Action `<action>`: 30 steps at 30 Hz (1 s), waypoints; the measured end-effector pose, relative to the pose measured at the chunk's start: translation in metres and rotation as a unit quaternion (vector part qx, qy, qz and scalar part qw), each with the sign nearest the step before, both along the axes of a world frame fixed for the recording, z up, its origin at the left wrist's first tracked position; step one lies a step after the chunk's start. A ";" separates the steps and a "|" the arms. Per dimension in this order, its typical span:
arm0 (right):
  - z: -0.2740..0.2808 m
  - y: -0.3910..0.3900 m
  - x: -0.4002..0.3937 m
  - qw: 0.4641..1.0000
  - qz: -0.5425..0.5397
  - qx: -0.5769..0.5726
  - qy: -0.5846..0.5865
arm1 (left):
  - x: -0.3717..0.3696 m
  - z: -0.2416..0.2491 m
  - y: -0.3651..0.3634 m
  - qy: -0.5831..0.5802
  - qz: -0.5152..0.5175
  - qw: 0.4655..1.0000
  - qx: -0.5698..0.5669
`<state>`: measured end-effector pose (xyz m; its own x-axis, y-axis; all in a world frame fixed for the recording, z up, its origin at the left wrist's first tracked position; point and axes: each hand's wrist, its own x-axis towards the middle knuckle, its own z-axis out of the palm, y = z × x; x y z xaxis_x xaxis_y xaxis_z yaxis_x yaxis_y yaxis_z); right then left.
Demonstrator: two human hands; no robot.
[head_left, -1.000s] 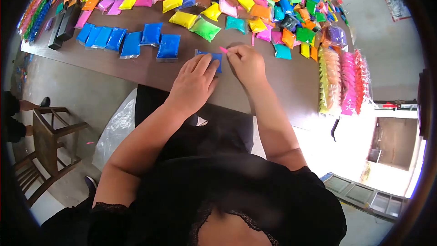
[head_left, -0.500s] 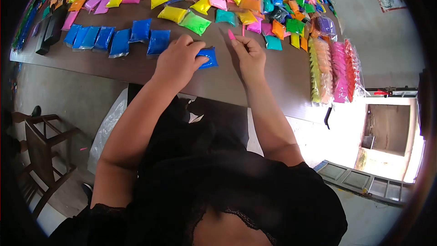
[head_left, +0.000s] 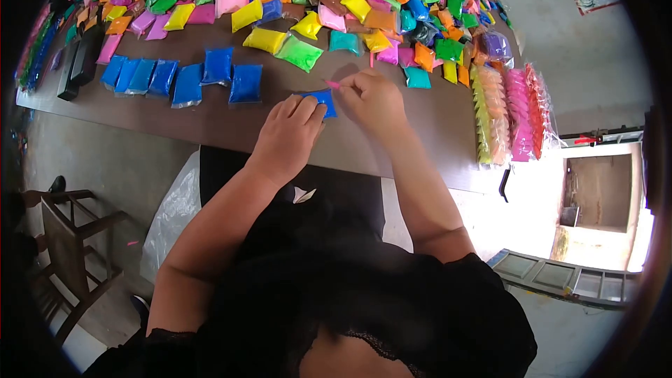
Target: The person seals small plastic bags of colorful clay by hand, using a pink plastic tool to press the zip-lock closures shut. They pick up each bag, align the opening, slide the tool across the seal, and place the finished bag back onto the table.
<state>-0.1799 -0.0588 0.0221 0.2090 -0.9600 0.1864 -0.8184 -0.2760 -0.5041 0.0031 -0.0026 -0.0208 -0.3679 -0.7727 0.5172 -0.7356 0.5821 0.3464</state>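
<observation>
My left hand (head_left: 285, 129) rests on a small blue packet (head_left: 325, 99), its fingers curled over the packet and hiding its left part. Between the thumb and fingers of my right hand (head_left: 378, 103) is a slim pink tool (head_left: 333, 85) with a thin tip, pointing left just above the packet's upper edge. I cannot make out its exact kind. To the left, several similar blue packets (head_left: 187, 85) lie in a row on the dark table (head_left: 217, 120). A bright green packet (head_left: 299, 53) lies beyond my hands.
A large heap of coloured packets (head_left: 350, 3) covers the far side of the table. Strips of yellow, peach, pink and red packets (head_left: 519, 112) lie at the right edge. A black box (head_left: 87, 56) is at the left. A wooden chair (head_left: 66, 245) stands on the floor.
My right hand has moved left and down, bringing the pink tool from upright to the blue packet's top edge. My left hand has shifted slightly right and down, its fingers now covering more of the packet.
</observation>
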 end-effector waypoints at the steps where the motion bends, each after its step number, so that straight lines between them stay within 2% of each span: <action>1: -0.001 0.002 0.001 0.999 0.044 0.000 -0.010 | 0.000 0.000 0.001 0.000 0.000 1.000 0.001; 2: -0.002 0.001 0.001 0.996 0.087 -0.002 -0.021 | -0.001 0.000 0.000 -0.001 0.000 1.000 0.001; 3: -0.003 0.000 0.000 0.996 0.086 -0.002 -0.021 | -0.001 0.000 0.001 -0.001 0.000 1.000 0.001; 5: -0.004 -0.004 -0.001 0.996 0.043 -0.014 0.074 | -0.001 0.002 0.001 0.002 0.000 1.000 0.006; 6: -0.004 -0.004 -0.004 0.996 0.043 -0.015 0.074 | 0.001 0.003 -0.001 0.001 0.000 1.000 0.006; 8: -0.005 -0.005 -0.010 0.997 0.046 -0.008 -0.063 | 0.005 0.006 -0.011 0.055 -0.020 0.992 0.115; 9: -0.012 -0.003 -0.011 0.997 0.046 -0.009 -0.063 | 0.005 0.011 -0.015 0.054 -0.020 0.992 0.114; 11: -0.031 0.006 -0.015 0.966 -0.047 0.026 -0.251 | 0.002 0.023 -0.020 0.082 0.085 0.991 0.059; 12: -0.036 0.014 -0.015 0.966 -0.049 0.029 -0.252 | 0.002 0.020 -0.019 0.081 0.084 0.991 0.063; 14: -0.042 0.022 -0.016 0.917 -0.161 0.041 -0.363 | 0.003 0.013 -0.020 0.041 0.078 0.993 0.073; 15: -0.042 0.023 -0.018 0.916 -0.163 0.040 -0.365 | 0.001 0.012 -0.020 0.039 0.076 0.994 0.072; 17: -0.041 0.032 -0.022 0.864 -0.158 0.067 -0.473 | -0.003 0.008 -0.012 0.123 0.050 0.990 0.048; 18: -0.040 0.035 -0.022 0.862 -0.163 0.069 -0.475 | -0.004 0.010 -0.008 0.120 0.048 0.990 0.052; 20: -0.037 0.036 -0.022 0.854 -0.145 0.084 -0.493 | -0.005 0.016 -0.005 0.178 0.036 0.967 0.181; 24: -0.032 0.042 -0.013 0.873 -0.144 0.091 -0.458 | -0.006 0.009 -0.006 0.205 0.040 0.964 0.165; 26: -0.029 0.054 -0.002 0.938 -0.091 0.013 -0.334 | -0.007 0.003 -0.009 0.230 0.032 0.968 0.092; 27: -0.022 0.059 0.003 0.956 -0.068 -0.016 -0.285 | -0.006 0.002 -0.009 0.229 0.032 0.969 0.093; 28: -0.020 0.059 0.008 0.956 -0.068 -0.016 -0.286 | -0.005 0.003 -0.010 0.221 0.029 0.970 0.098; 30: -0.018 0.059 0.014 0.974 0.001 -0.113 -0.198 | -0.006 0.002 -0.010 0.212 0.025 0.971 0.104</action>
